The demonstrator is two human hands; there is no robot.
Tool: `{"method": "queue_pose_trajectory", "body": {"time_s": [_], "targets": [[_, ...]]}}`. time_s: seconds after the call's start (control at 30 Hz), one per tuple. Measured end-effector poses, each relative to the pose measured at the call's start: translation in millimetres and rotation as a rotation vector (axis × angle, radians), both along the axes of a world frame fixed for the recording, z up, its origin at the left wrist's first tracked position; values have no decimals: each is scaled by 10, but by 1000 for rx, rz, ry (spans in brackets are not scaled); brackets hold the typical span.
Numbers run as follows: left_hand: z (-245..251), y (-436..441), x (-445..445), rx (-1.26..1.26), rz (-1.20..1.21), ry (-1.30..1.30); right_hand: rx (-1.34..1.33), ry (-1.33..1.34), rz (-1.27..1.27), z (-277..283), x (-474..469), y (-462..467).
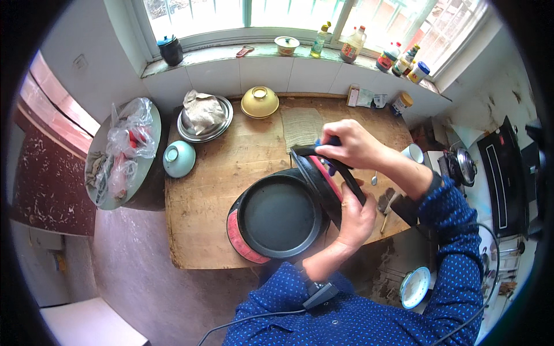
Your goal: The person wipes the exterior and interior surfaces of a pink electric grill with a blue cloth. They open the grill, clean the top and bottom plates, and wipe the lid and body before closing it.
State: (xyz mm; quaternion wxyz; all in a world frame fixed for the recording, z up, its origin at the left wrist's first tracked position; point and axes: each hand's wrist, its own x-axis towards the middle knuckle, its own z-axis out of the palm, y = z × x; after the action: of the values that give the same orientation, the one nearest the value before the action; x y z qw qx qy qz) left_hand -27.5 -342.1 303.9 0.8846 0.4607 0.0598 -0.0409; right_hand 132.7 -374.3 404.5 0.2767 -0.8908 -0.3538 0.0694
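Observation:
A black and red electric griddle (279, 216) stands near the front edge of the wooden table, its round dark pan bare and its hinged lid (318, 179) tilted up at the right. Above, my right hand (346, 142) grips the upper part of the lid's curved black handle (352, 184). My left hand (358, 214) holds the lower end of that handle, thumb pointing up. Something blue (331, 166), partly hidden, shows behind the handle under my right hand; I cannot tell what it is or whether that hand holds it.
On the wooden table (203, 207) are an upturned green bowl (179, 159), a yellow bowl (259, 102), a metal plate (229, 114) under a cloth, a woven mat (301, 125), a spoon (374, 178) and a brush (387, 205). Bottles and jars line the windowsill. A bag-filled tub (97, 162) stands left.

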Motion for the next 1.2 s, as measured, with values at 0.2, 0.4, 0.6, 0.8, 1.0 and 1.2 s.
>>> {"method": "queue_pose_trajectory", "body": {"time_s": [0.2, 0.4, 0.6, 0.8, 1.0, 1.2], "targets": [[-19, 81, 36, 97, 134, -209, 54, -65, 43, 294, -725, -147], [-3, 239, 21, 20, 89, -104, 92, 26, 49, 138, -453, -1], [-64, 215, -27, 104, 161, -105, -70, 215, 48, -127, 221, 372], [-100, 311, -116, 92, 99, -57, -228, 403, 1, -331, 520, 706], [-157, 469, -392, 4, 45, -60, 24, 405, -33, -258, -6, 454], [-515, 1176, -831, -228, 84, 97, 199, 508, -86, -382, -660, 299]]}}
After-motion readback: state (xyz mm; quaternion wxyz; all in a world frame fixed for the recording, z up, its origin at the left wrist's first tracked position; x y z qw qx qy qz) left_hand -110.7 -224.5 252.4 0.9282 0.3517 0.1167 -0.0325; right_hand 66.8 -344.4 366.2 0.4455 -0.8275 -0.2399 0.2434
